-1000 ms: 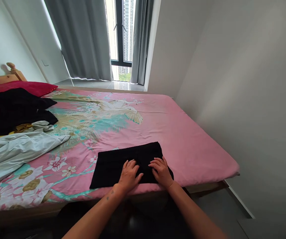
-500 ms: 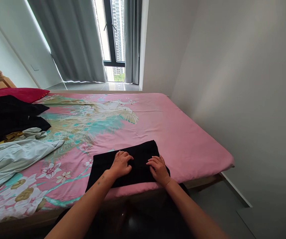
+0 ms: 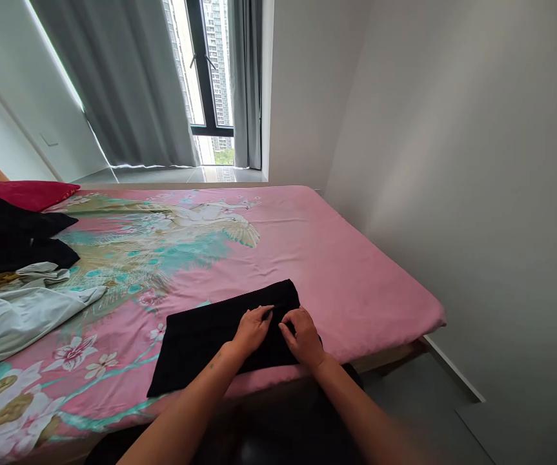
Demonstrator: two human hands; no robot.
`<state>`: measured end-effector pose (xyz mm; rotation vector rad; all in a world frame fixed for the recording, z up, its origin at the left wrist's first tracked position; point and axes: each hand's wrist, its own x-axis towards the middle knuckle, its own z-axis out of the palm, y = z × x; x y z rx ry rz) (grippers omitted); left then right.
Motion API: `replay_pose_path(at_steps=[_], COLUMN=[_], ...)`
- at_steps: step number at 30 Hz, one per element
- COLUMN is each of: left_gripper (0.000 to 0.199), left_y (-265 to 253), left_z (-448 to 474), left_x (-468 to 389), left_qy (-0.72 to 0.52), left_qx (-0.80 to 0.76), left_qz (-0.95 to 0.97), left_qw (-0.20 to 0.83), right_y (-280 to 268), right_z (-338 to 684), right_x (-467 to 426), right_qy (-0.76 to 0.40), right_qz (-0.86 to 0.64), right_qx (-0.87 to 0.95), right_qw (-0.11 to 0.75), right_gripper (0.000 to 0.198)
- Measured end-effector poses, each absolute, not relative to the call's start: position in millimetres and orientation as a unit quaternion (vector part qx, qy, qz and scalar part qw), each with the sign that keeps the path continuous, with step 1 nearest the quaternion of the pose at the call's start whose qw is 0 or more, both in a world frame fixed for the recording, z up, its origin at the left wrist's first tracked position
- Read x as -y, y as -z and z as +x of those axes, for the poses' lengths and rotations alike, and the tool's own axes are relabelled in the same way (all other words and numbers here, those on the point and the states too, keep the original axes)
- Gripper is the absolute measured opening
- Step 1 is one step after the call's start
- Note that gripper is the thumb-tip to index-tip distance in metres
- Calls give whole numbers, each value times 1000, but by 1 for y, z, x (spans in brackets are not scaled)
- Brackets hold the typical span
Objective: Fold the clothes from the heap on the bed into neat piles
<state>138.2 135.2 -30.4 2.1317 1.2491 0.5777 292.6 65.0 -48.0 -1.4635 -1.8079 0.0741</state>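
A folded black garment (image 3: 201, 342) lies flat at the near edge of the bed; its exact kind does not show. On its middle rests my left hand (image 3: 253, 328), thumb and fingers drawn together on a bit of the black fabric. My right hand (image 3: 303, 336) is close beside it, over the garment's right part, with curled fingers pinching at the fabric. Only a small gap separates the two hands. Fingers and dark cloth hide exactly how much fabric each one grips.
The bed has a pink flowered sheet (image 3: 346, 284). To the left lie a pale grey garment (image 3: 26, 323), black clothes (image 3: 11, 232) and a red pillow (image 3: 31, 192). A grey wall (image 3: 452, 161) stands on the right, a curtained window (image 3: 210, 84) at the back.
My left hand has moved right across the garment, towards my right hand. The fingers of both hands have gone from spread to curled. The view has shifted slightly right.
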Motion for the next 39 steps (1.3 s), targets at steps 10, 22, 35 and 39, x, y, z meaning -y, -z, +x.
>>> replay_pose_path(at_steps=[10,22,35,39], left_gripper=[39,42,45,48], left_y=[49,72,77,75], left_z=[123,119,117,117], left_x=[-134,-123,-122,-121], left_qy=[-354,-263,-276,-255], left_qx=[-415,-364,-371,-365], left_qz=[738,884,883,893], left_qw=[397,131,79,67], right_y=[55,76,75,76], right_z=[297,341,356,360], right_x=[-133,-149,-205,-208], right_qy=[-87,-32,-36,-42], right_qz=[-537,-659,-670,-672], right_qx=[829,734,686,686], right_qw=[129,160,282,275], right_gripper=[51,48,29,26])
